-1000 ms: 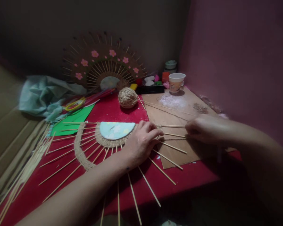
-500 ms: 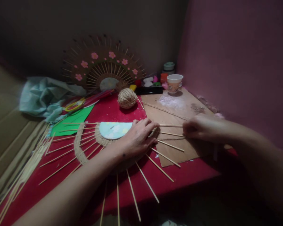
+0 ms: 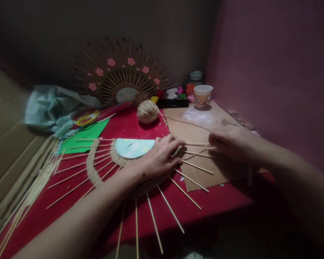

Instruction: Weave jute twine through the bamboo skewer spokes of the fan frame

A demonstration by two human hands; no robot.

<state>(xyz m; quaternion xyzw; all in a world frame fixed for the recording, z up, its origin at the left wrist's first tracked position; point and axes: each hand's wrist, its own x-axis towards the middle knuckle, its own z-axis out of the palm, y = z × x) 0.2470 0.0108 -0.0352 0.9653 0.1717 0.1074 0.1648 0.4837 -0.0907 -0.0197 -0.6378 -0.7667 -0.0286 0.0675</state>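
Observation:
A half-round fan frame of thin sticks, with a light blue floral centre [image 3: 135, 146] and woven twine bands [image 3: 92, 165], lies on the red table. My left hand [image 3: 166, 153] presses on its right part, fingers curled around the woven band there. To the right, my right hand [image 3: 225, 142] is closed on the twine, just above the tips of the upper sticks. A strand slants from its fingers down to the band by my left hand. Another strand [image 3: 187, 122] runs back to the twine ball [image 3: 147, 112].
Behind stands a finished fan [image 3: 128, 77] with pink flowers. A paper cup [image 3: 202, 95] sits on the brown board [image 3: 197, 180]. Yellow-handled scissors [image 3: 88, 118], a pale cloth [image 3: 54, 108], green paper [image 3: 83, 138] and loose sticks [image 3: 34, 194] lie at left.
My right hand has risen slightly, and the strand to the band now slants upward across the sticks. My left hand stays on the frame. The whole view has shifted slightly.

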